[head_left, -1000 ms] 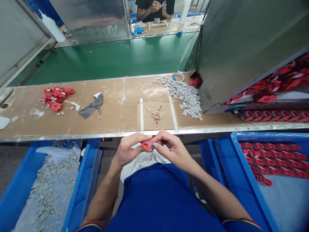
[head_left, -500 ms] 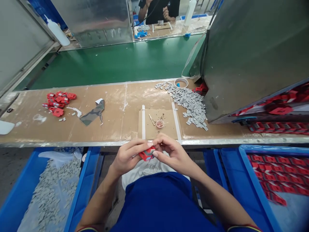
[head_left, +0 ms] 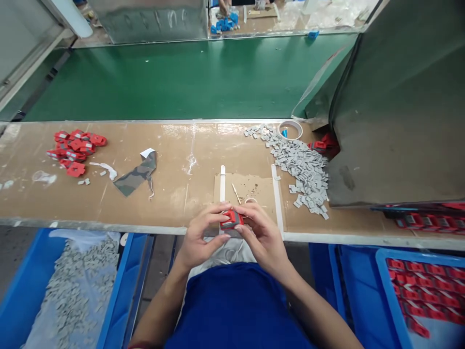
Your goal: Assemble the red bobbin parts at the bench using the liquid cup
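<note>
A small red and grey plastic part sits between my two hands, just over the table's front edge. The fingers of my left hand close on its left side, while my right hand grips its right side between thumb and fingers. Just beyond them a cardboard sheet is taped down with white strips. On it lie a thin pale stick and a small round cup, partly hidden by my fingers. Loose grey square pieces spread in a heap to the right.
Red parts are piled at the left, near a camouflage cloth strip. A tape roll lies by the grey heap. Blue bins flank me. A green belt runs behind the table; a co-worker's hand shows beyond.
My view has tipped downward. Both hands still hold the red and grey part, now turned to lie more level and nearer the cardboard sheet. My left thumb has come into sight.
</note>
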`<state>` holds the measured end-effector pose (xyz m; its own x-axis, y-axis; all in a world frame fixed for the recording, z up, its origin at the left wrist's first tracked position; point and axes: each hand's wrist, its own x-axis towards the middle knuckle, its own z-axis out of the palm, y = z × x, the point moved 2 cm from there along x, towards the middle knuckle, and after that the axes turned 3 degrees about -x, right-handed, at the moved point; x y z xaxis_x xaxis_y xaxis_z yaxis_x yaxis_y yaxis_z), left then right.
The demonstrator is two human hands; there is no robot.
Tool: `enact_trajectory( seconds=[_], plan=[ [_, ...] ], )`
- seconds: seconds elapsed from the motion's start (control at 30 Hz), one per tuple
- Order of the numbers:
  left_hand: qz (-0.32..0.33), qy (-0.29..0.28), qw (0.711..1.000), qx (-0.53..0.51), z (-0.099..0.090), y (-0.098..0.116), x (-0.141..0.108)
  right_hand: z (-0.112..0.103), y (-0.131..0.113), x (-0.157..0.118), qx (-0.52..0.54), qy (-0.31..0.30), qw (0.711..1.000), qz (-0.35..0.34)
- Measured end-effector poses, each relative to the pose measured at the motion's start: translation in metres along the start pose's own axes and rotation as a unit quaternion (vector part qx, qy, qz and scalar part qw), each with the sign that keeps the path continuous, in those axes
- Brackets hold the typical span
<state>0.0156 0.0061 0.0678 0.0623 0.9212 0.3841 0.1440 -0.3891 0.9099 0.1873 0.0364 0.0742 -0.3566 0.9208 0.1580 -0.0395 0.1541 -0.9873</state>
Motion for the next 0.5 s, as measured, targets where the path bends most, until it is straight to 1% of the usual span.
enact_trajectory(
  seconds=[0.1,0.2,0.33,0.5],
  plan=[
    [-0.036,0.036,0.999,-0.013,-0.003,0.006,0.016,-0.005,-0.008,0.010,-0.103,0.012,0.993,-0.055],
    [-0.043,0.044,0.998,-0.017,-0.002,0.012,0.032,-0.011,-0.018,0.022,-0.169,0.014,0.980,-0.099],
    [-0.048,0.037,0.998,-0.036,0.000,0.012,0.046,-0.020,-0.026,0.035,-0.209,-0.004,0.967,-0.144],
    [-0.077,0.033,0.993,-0.082,0.003,0.007,0.052,-0.028,-0.028,0.040,-0.240,-0.014,0.953,-0.185]
  ],
)
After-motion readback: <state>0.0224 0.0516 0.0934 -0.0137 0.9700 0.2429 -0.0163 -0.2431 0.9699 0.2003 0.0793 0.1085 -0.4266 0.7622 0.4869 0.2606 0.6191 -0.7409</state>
